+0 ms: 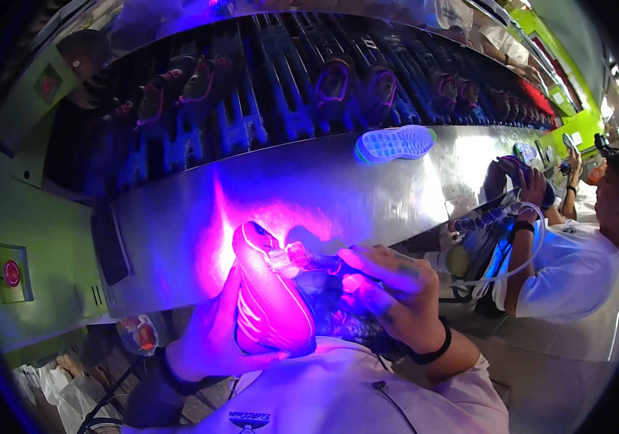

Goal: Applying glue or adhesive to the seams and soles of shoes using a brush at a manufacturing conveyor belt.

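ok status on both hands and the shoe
Left hand cradling shoe. Right hand gripping brush, head at shoe's side. Loose sole farther off, out of the way.

Pale shirt (pixel 367 387) (dark emblem (pixel 249 419)), black wristband (pixel 435 353)

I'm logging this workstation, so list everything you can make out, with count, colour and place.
Shoe upper: 1, magenta-lit, lower centre
Brush: 1, pale head, dark handle, at shoe upper's edge
Workbench: 1, silver, centre
Shoe sole: 1, bluish-white, on workbench
Slatted rack: 1, dark blue, beyond workbench
Shoes: several, dark with pink trim, on rack
Round buttons: two, red, left
Hose: 1, whitish, right
Co-workers: at least two, white shirts, right
Left hand: 1, pink-lit, holding shoe upper
Right hand: 1, violet-lit, holding brush
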A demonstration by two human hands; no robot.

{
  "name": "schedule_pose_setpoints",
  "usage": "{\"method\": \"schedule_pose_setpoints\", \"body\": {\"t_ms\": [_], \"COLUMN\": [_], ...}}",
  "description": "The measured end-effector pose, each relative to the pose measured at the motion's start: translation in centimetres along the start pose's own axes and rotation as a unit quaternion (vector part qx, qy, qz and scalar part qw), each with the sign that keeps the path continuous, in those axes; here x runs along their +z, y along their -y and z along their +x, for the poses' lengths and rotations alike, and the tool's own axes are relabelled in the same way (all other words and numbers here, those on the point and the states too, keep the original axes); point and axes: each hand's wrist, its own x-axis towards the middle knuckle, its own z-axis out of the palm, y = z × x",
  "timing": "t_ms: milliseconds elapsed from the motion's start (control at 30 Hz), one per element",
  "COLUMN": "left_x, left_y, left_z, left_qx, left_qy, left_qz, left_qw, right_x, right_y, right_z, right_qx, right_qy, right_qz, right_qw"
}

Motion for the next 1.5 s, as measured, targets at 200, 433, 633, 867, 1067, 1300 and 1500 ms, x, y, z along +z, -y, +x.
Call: {"method": "schedule_pose_setpoints", "body": {"t_ms": [200,433,633,867,1067,1300,1500], "left_x": [-0.4,-0.3,0.6,0.9,0.4,-0.6,-0.9], "left_y": [-0.6,-0.3,-2.2,-1.9,-2.1,-1.4,-0.9], "left_z": [0.2,0.3,0.7,-0.7,-0.6,-1.1,-0.7], "left_qx": [-0.063,-0.083,-0.175,-0.156,-0.182,-0.235,-0.244], "left_qy": [0.004,-0.006,-0.103,-0.055,-0.093,-0.137,-0.183], "left_qz": [-0.115,-0.175,-0.34,-0.24,-0.207,-0.183,-0.194], "left_qw": [0.991,0.981,0.918,0.957,0.957,0.945,0.932], "right_x": [0.4,1.9,2.1,2.0,1.2,1.7,0.3], "right_y": [-0.5,-1.6,-2.6,-1.7,-2.2,-2.3,-2.5], "right_z": [-1.2,-3.6,-7.3,-3.6,-5.2,-6.4,-6.6], "right_qx": [0.028,0.009,0.006,-0.035,0.009,0.025,0.065], "right_qy": [0.004,-0.056,-0.043,-0.066,-0.012,-0.001,0.045], "right_qz": [0.02,-0.013,-0.048,-0.128,-0.039,-0.031,-0.027], "right_qw": [0.999,0.998,0.998,0.989,0.999,0.999,0.997]}}
